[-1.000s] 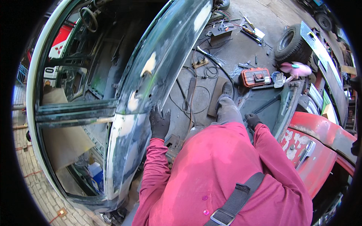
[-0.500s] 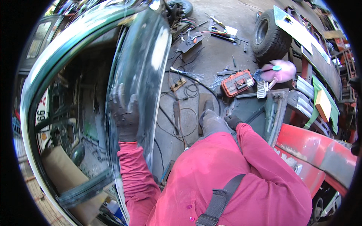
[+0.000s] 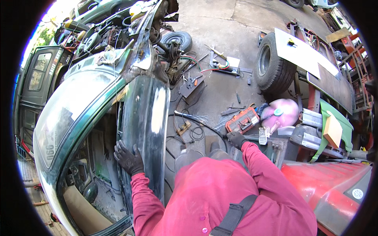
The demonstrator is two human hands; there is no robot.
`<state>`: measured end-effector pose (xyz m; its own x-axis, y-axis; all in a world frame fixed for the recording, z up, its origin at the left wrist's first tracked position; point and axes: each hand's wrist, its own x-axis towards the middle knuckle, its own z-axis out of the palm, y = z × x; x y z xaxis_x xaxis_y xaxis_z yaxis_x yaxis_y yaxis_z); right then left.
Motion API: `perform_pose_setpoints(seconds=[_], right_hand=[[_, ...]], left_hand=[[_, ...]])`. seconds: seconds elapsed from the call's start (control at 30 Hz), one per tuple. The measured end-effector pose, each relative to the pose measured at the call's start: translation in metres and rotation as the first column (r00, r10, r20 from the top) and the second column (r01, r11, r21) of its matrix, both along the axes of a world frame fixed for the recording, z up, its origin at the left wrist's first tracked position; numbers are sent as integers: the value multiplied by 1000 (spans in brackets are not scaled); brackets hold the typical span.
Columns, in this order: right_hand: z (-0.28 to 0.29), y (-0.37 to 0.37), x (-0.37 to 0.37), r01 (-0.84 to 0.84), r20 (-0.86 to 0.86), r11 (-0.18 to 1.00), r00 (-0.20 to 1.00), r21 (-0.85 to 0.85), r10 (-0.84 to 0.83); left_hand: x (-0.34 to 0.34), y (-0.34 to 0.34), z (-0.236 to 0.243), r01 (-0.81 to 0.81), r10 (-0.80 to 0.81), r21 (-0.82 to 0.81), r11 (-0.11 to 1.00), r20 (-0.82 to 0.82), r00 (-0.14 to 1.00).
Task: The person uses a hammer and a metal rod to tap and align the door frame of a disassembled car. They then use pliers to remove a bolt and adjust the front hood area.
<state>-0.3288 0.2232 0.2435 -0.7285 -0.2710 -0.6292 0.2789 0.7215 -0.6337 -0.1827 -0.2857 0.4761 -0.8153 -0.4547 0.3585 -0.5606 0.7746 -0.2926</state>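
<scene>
A green car door [image 3: 143, 118], its paint patchy with a pale filler streak, stands on my left. In a dark glove, my left hand [image 3: 129, 158] lies on the door's upper edge beside the window opening, fingers spread, holding nothing. My right hand [image 3: 237, 140], also gloved, is out in front to the right with its fingers curled. It is close to a dark metal panel [image 3: 252, 148]; whether it grips the panel or something else is hidden. An orange-red toolbox [image 3: 242, 120] sits on the floor just beyond this hand.
Past the toolbox, a pink-bladed fan [image 3: 280, 114] spins, blurred. A large tyre [image 3: 271, 67] stands behind it. Hoses and cables [image 3: 199, 131] trail over the floor near my feet. Tools lie on a small metal stand [image 3: 191, 86]. A red body panel [image 3: 319, 185] is on the right.
The view has tilted up, showing more of the car's front and windscreen. My left hand has slid back along the door to its window edge. The right hand stays near the dark panel.
</scene>
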Motion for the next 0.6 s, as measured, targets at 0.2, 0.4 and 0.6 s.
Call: perform_pose_setpoints(seconds=[0.2, 0.4, 0.6], right_hand=[[4, 18, -36, -71, 20, 994, 997, -83, 73], [21, 34, -64, 400, 450, 905, 841, -143, -300], [-3, 72, -158, 501, 349, 757, 859, -419, -375]], left_hand=[[0, 1, 4, 78, -78, 3, 997, -30, 997], [-64, 63, -31, 351, -351, 252, 902, -45, 935], [-240, 138, -74, 610, -536, 656, 444, -352, 768]])
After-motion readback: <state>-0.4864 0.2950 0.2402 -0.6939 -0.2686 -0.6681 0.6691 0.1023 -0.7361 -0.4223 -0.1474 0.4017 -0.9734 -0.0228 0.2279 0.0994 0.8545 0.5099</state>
